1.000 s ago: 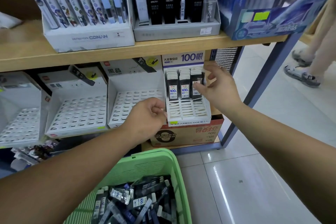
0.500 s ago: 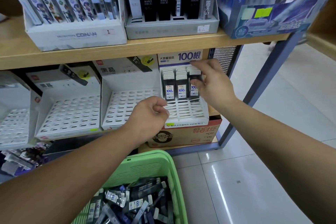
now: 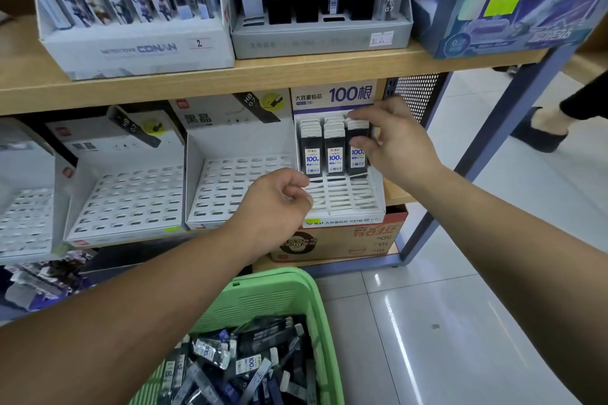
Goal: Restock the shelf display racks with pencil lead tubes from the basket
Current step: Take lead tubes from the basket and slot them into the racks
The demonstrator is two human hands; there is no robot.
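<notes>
Pencil lead tube (image 3: pixel 357 163) upright in rack (image 3: pixel 345 202), right fingers (image 3: pixel 363 114) around it (left fingers (image 3: pixel 296 189) still curled)

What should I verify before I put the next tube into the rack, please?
1. Right hand grip on the right-column tube: ok, thumb and fingers pinch it.
2. That tube fully seated in its slot: cannot tell, hand covers part of it.
3. Free slots in the rack: ok, front rows empty.
4. Left hand holds a next tube: cannot tell, curled fingers hide the palm.
5. Stock in the basket: ok, many tubes inside.
</notes>
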